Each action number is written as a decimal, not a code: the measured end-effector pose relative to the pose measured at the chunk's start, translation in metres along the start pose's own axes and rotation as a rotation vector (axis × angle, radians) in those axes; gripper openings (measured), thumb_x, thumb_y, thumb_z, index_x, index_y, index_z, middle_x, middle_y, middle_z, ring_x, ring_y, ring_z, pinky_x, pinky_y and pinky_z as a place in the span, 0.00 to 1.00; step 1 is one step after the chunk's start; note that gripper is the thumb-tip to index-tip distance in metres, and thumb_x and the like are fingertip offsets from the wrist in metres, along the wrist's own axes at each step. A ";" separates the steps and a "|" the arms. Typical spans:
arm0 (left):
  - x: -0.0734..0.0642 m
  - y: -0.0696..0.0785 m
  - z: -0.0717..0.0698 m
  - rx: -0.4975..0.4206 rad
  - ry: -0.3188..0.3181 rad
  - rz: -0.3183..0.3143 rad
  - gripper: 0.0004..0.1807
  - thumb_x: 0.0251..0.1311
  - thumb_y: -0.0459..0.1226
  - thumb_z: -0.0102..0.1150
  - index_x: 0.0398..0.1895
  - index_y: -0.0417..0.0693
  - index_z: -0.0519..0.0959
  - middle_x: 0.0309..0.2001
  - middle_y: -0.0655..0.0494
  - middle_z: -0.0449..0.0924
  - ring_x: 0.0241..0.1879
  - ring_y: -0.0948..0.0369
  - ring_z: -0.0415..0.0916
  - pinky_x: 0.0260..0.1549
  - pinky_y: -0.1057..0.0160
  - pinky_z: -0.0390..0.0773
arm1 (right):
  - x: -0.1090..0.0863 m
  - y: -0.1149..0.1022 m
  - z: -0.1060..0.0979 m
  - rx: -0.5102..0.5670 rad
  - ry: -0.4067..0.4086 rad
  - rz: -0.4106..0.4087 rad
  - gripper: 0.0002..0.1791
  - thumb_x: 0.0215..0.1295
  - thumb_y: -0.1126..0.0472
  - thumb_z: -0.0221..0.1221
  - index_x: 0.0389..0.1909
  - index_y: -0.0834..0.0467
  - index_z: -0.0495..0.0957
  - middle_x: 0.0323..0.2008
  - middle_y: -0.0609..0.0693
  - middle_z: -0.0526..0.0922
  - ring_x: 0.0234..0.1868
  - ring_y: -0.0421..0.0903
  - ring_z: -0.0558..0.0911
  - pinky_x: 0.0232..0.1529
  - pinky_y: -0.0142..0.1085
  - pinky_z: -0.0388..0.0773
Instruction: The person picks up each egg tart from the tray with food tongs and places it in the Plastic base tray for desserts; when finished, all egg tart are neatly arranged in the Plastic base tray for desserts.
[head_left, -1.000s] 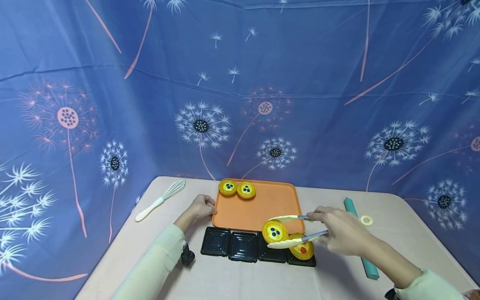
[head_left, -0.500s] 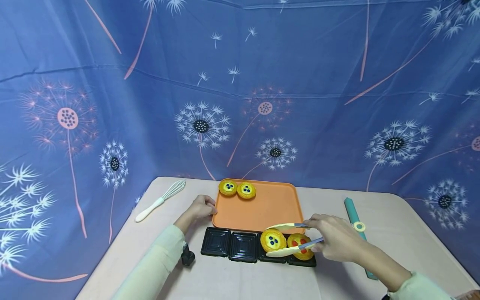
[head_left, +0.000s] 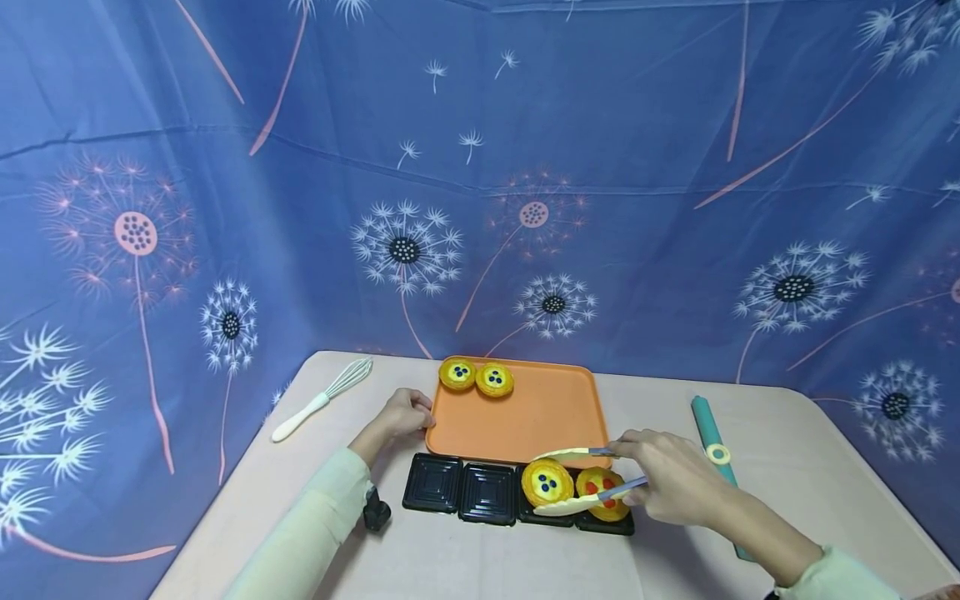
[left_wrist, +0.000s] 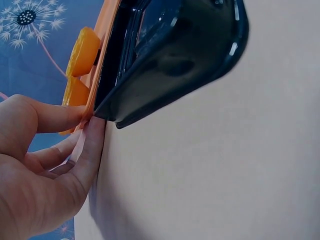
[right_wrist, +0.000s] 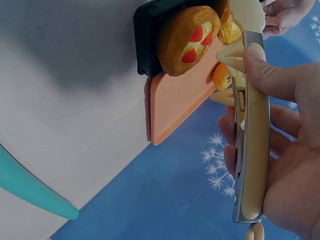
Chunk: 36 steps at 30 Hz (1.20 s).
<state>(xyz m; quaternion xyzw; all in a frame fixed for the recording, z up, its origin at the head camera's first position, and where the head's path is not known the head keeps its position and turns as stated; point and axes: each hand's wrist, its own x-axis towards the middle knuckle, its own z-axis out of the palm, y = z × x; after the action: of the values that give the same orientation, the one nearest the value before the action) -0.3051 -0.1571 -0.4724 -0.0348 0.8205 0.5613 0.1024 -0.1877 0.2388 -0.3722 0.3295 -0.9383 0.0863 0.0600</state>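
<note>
Gripping tongs (head_left: 573, 505) around a blueberry tart (head_left: 547, 482), in or over the third black box (head_left: 546, 520) from left, the right hand (head_left: 671, 475) could knock the strawberry tart (head_left: 594, 481) by dipping low; the left hand (head_left: 403, 413) pinches the orange tray (head_left: 540, 417)

Pale mint left sleeve (head_left: 307, 525), loose and creased; right sleeve (head_left: 840, 575) the same mint (only its end shows); a lumpy black camera (head_left: 377, 511) at the left cuff (head_left: 358, 468); left hand (head_left: 402, 413) and right hand (head_left: 675, 477) both bare.
</note>
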 end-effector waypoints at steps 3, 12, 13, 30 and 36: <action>0.000 0.000 0.000 -0.005 0.000 -0.001 0.13 0.52 0.21 0.60 0.43 0.30 0.76 0.32 0.45 0.78 0.28 0.55 0.78 0.28 0.58 0.85 | 0.000 0.000 -0.001 0.002 -0.006 0.003 0.31 0.38 0.61 0.79 0.50 0.53 0.85 0.44 0.46 0.84 0.37 0.45 0.83 0.30 0.39 0.80; -0.001 0.000 -0.001 0.003 -0.005 -0.006 0.13 0.52 0.21 0.59 0.43 0.30 0.75 0.32 0.45 0.77 0.29 0.55 0.77 0.28 0.57 0.85 | 0.000 0.001 -0.006 0.033 -0.055 0.040 0.34 0.41 0.58 0.78 0.54 0.58 0.82 0.46 0.46 0.83 0.39 0.43 0.81 0.30 0.36 0.78; -0.001 0.000 -0.001 0.003 -0.004 -0.005 0.13 0.52 0.21 0.59 0.43 0.30 0.75 0.32 0.45 0.77 0.29 0.55 0.77 0.28 0.57 0.85 | 0.000 0.001 -0.008 0.036 -0.061 0.044 0.36 0.40 0.57 0.78 0.56 0.59 0.81 0.48 0.47 0.82 0.40 0.44 0.81 0.29 0.36 0.77; -0.003 -0.001 -0.004 -0.020 -0.003 0.007 0.14 0.50 0.20 0.58 0.42 0.28 0.75 0.30 0.45 0.77 0.26 0.56 0.76 0.26 0.58 0.85 | 0.000 0.009 -0.033 0.112 0.010 0.073 0.46 0.46 0.46 0.77 0.64 0.64 0.73 0.56 0.55 0.78 0.49 0.52 0.81 0.35 0.41 0.81; -0.003 0.000 -0.001 -0.036 -0.006 0.022 0.13 0.52 0.20 0.60 0.42 0.29 0.75 0.30 0.46 0.77 0.25 0.57 0.76 0.25 0.59 0.85 | 0.007 0.016 -0.049 0.099 0.069 0.042 0.46 0.48 0.46 0.76 0.64 0.66 0.72 0.54 0.56 0.79 0.46 0.52 0.81 0.31 0.39 0.79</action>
<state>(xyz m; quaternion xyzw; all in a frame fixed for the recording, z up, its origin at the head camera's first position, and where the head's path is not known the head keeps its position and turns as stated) -0.3019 -0.1583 -0.4716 -0.0260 0.8105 0.5769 0.0981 -0.2010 0.2565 -0.3254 0.3091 -0.9370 0.1451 0.0740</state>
